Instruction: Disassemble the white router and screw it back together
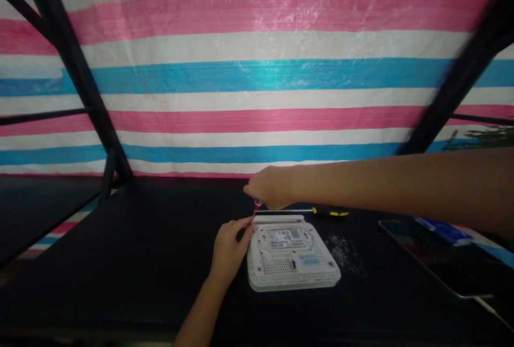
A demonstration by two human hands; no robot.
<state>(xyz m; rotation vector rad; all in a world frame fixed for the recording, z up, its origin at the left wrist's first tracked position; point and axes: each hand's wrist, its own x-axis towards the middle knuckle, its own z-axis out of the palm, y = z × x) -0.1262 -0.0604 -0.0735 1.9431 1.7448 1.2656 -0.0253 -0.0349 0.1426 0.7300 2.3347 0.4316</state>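
Note:
A white Wi-Fi router (277, 274) lies underside up on the black table, with labels and vent holes showing and a folded antenna (279, 219) along its far edge. At its far left corner my left hand (229, 248) is closed, thumb and forefinger gripping there. Above that corner my right hand (268, 186) is wrapped round a small screwdriver (257, 205) with a red part showing, its shaft pointing down to the corner. Most of its handle is hidden in my fist. Just behind the router lies a second screwdriver (330, 212) with a yellow and black handle.
A tablet or large phone (431, 261) with a white cable (492, 309) lies at the right, beside a blue packet (444, 231). Pale crumbs (347, 255) are scattered right of the router. Black frame posts (80, 58) and a striped tarp (261, 74) stand behind the table (120, 261).

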